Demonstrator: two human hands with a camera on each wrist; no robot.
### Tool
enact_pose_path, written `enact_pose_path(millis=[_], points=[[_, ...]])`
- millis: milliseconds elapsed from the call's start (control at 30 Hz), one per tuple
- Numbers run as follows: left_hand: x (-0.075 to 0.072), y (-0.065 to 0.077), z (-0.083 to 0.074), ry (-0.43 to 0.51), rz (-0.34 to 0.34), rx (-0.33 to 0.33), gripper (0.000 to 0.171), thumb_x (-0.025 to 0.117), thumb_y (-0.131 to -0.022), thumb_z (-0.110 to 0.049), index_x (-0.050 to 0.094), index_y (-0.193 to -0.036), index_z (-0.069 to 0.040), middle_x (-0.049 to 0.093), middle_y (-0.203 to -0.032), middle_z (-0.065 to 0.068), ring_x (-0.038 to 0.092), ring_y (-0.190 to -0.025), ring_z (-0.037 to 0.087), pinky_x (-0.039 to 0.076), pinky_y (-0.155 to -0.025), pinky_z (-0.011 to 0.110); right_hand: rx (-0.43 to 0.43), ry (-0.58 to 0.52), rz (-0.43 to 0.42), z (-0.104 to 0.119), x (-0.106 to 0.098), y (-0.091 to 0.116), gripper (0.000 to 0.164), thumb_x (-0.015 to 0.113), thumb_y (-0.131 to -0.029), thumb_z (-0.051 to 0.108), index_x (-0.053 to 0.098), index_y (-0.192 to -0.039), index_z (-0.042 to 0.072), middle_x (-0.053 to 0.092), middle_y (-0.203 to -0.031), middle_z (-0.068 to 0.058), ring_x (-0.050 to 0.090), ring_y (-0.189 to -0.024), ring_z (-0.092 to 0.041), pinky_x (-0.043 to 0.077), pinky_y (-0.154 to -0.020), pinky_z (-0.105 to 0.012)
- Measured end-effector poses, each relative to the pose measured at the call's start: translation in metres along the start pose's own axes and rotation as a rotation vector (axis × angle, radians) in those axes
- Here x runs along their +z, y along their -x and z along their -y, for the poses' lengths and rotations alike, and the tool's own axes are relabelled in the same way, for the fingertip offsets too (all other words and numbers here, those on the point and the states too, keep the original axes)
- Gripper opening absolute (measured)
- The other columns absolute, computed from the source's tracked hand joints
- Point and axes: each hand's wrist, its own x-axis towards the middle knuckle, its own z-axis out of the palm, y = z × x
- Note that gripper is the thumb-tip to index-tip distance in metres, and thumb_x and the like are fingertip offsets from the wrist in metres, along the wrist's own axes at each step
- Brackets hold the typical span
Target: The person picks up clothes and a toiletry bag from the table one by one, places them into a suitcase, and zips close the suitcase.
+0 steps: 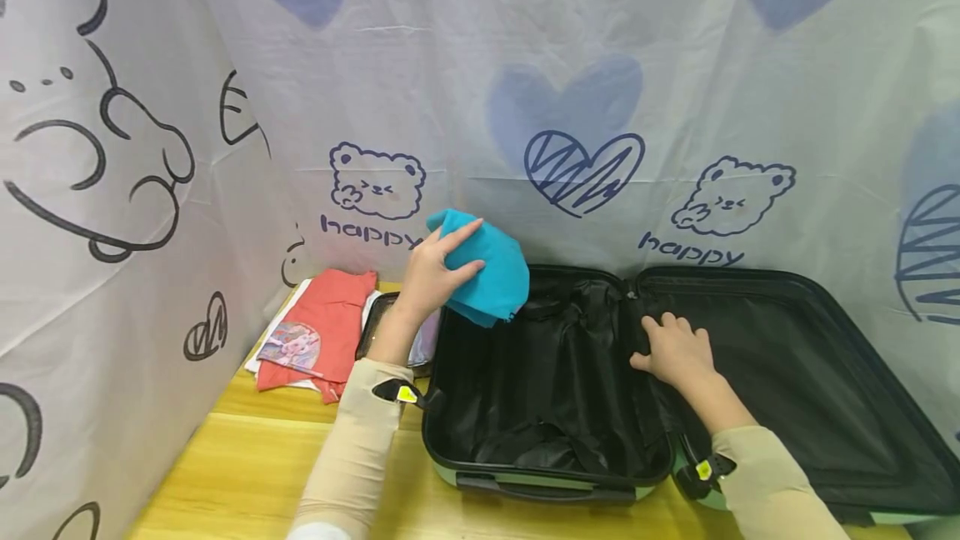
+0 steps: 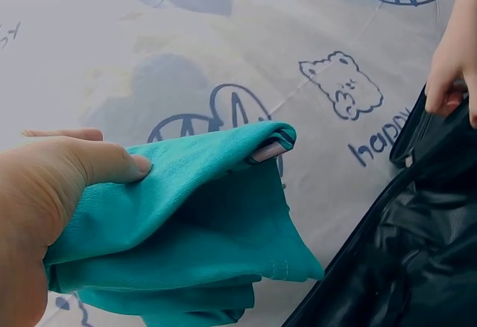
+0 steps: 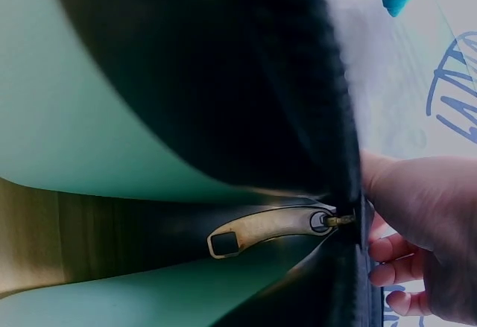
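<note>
My left hand (image 1: 435,273) pinches a folded turquoise garment (image 1: 491,273) above the left half of an open black-lined suitcase (image 1: 555,390). In the left wrist view the thumb lies on top of the garment (image 2: 201,185), whose folded layers hang loose at the far side; the fingers beneath are mostly hidden. My right hand (image 1: 681,352) is over the suitcase's middle, near the seam between its two halves, fingers loosely bent and holding nothing visible. The right wrist view shows the hand (image 3: 417,237) beside the dark zipped edge, near a metal zipper pull (image 3: 268,230).
Left of the suitcase, a red garment (image 1: 337,307) with a round print lies on white cloth on the wooden table (image 1: 247,457). A dark-rimmed case (image 1: 375,315) sits partly behind the left forearm. Printed white curtains (image 1: 465,90) hang behind and at left.
</note>
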Motion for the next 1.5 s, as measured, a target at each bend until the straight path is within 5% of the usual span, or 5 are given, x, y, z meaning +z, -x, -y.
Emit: enact_pose_path(millis=[300,700,900,1500], points=[[0.021,0.001,-0.009,0.043,0.018,0.017,0.057,0.076,-0.085,-0.019,0.057,-0.138,-0.020,0.054,-0.141,0.018,0.055,-0.129,0.032,0.049,-0.104,0.040,-0.005,0.002,0.004,0.000,-0.001,0.000,0.075,0.073,-0.084,0.038,0.045,-0.141,-0.002,0.047,-0.134,-0.032,0.044,-0.120,-0.049,0.037,-0.091,-0.066],[0.057,0.017,-0.013,-0.074,0.044,0.040,0.055,0.075,-0.086,-0.021,0.057,-0.138,-0.021,0.059,-0.133,0.018,0.065,-0.114,0.031,0.055,-0.092,0.041,-0.028,-0.004,-0.009,-0.003,-0.001,-0.001,0.076,0.073,-0.083,0.037,0.045,-0.140,-0.003,0.048,-0.132,-0.031,0.045,-0.118,-0.050,0.039,-0.089,-0.065],[0.064,0.023,-0.012,-0.131,0.162,0.027,0.058,0.074,-0.087,-0.024,0.054,-0.141,-0.023,0.060,-0.133,0.016,0.068,-0.102,0.030,0.056,-0.080,0.038,-0.034,0.001,-0.005,-0.002,-0.001,-0.002,0.075,0.073,-0.082,0.036,0.046,-0.140,-0.004,0.049,-0.132,-0.032,0.045,-0.119,-0.050,0.039,-0.092,-0.066],[0.069,0.033,0.003,-0.123,0.530,-0.089,0.068,0.068,-0.091,-0.031,0.036,-0.151,-0.032,0.044,-0.152,0.013,0.055,-0.129,0.032,0.049,-0.101,0.043,-0.036,-0.007,0.021,0.001,-0.003,-0.002,0.075,0.073,-0.083,0.035,0.045,-0.140,-0.004,0.048,-0.134,-0.031,0.043,-0.121,-0.050,0.039,-0.095,-0.066]])
